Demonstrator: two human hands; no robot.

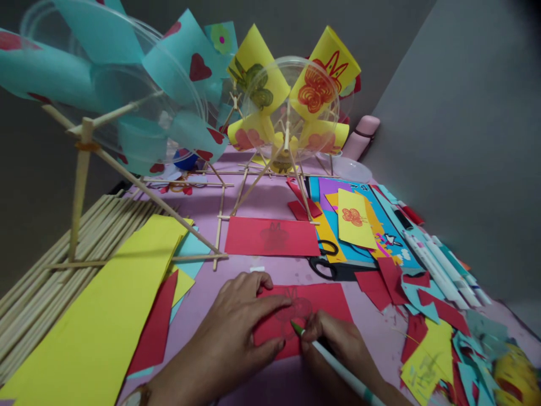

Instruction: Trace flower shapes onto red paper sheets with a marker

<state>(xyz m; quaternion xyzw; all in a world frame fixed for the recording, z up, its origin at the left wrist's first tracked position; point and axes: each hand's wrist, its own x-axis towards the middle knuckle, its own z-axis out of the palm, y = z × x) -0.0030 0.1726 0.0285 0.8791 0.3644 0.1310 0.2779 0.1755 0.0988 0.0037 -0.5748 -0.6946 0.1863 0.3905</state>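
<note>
A red paper card [333, 299] lies on the table before me, bearing a faint butterfly outline in darker strokes. My left hand [240, 321] rests on its left side, fingers spread and stretched across the paper. In my right hand [338, 344] is a white-barrelled marker pen [333, 361], its green tip touching or just over the drawing. Just beyond lies a second red card [236, 237] with a dark butterfly drawn on it. A pair of black-handled scissors [323, 268] lies to its right, partly covered.
Stick-framed wheels carrying blue paper rolls [177, 62] and yellow paper rolls [260, 73] stand at the back. Yellow sheets [97, 304] and wooden sticks [29, 304] lie left. Several markers [448, 270], paper scraps [431, 361] and a pink bottle [361, 138] are on the right.
</note>
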